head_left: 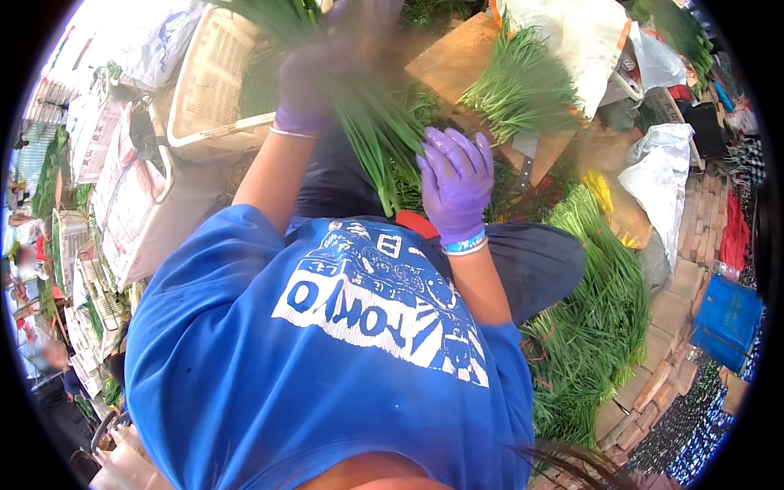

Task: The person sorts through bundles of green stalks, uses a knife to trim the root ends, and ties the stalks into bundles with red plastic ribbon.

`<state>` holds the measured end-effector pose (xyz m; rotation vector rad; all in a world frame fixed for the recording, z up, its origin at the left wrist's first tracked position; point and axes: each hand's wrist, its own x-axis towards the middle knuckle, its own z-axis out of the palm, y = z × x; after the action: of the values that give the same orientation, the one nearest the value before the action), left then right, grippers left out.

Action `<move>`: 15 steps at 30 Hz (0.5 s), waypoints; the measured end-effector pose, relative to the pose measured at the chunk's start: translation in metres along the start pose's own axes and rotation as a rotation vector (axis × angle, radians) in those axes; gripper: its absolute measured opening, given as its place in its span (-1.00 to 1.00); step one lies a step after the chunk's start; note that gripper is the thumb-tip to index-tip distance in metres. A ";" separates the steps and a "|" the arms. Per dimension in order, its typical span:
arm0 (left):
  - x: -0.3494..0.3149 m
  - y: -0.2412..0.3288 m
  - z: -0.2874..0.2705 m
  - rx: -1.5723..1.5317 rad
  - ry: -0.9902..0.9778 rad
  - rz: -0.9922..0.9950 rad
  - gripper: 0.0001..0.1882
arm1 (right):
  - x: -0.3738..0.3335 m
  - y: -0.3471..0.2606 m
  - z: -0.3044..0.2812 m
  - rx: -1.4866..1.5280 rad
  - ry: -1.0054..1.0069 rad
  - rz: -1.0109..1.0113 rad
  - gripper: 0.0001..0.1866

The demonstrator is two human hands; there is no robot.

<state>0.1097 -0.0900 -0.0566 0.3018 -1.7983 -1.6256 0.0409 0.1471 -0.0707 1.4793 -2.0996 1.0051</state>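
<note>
In my purple-gloved left hand (309, 86), smeared by motion, is a bunch of long green chives (371, 139). The leaves run past the hand at both ends, and the lower ends hang towards my lap. My right hand (455, 180), in a purple glove too, is just right of the bunch with its fingers stretched out, holding nothing. Whether its thumb touches the leaves I cannot tell. Beyond the right hand lies a heap of cut chives (518, 86). A knife (526, 163) with a dark handle lies to the right of that hand.
A cream plastic crate (214, 77) stands at the far left beside white sacks (122, 192). Large piles of green chives (592, 327) lie to my right on brick paving (665, 314). A brown board (457, 59) is ahead, and a blue box (726, 322) stands at the far right.
</note>
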 end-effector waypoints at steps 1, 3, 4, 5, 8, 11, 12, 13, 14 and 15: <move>0.000 0.005 0.001 0.381 0.081 0.048 -0.36 | -0.006 0.000 -0.007 -0.034 -0.016 -0.003 -0.83; 0.000 0.008 -0.005 0.766 0.163 0.093 -0.37 | -0.026 0.008 -0.018 -0.058 -0.034 -0.004 -0.82; 0.003 0.009 -0.019 0.499 0.190 0.127 -0.39 | -0.032 0.013 -0.028 -0.096 -0.098 0.020 -0.81; 0.005 0.010 -0.036 0.231 0.214 0.160 -0.42 | -0.041 0.017 -0.040 -0.121 -0.153 0.067 -0.84; 0.013 0.019 -0.063 -1.246 -0.086 0.122 -0.48 | -0.089 0.057 -0.059 -0.297 -0.360 0.163 -0.78; 0.012 0.032 -0.068 -1.256 -0.215 0.160 -0.46 | -0.086 0.054 -0.071 -0.558 -0.844 0.427 -0.42; 0.014 0.032 -0.065 -1.269 -0.222 0.157 -0.46 | -0.078 0.057 -0.075 -0.514 -0.955 0.460 -0.24; 0.015 0.035 -0.060 -1.232 -0.232 0.160 -0.46 | -0.066 0.054 -0.075 -0.396 -0.812 0.403 -0.30; 0.015 0.038 -0.054 -1.193 -0.243 0.163 -0.46 | -0.049 0.051 -0.071 -0.150 -0.633 0.326 -0.37; 0.013 0.040 -0.050 -1.199 -0.240 0.174 -0.46 | -0.028 0.040 -0.065 0.018 -0.470 0.254 -0.44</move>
<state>0.1417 -0.1298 -0.0151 -0.5919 -0.6850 -2.3254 0.0081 0.2208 -0.0584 1.6076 -2.6688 0.8166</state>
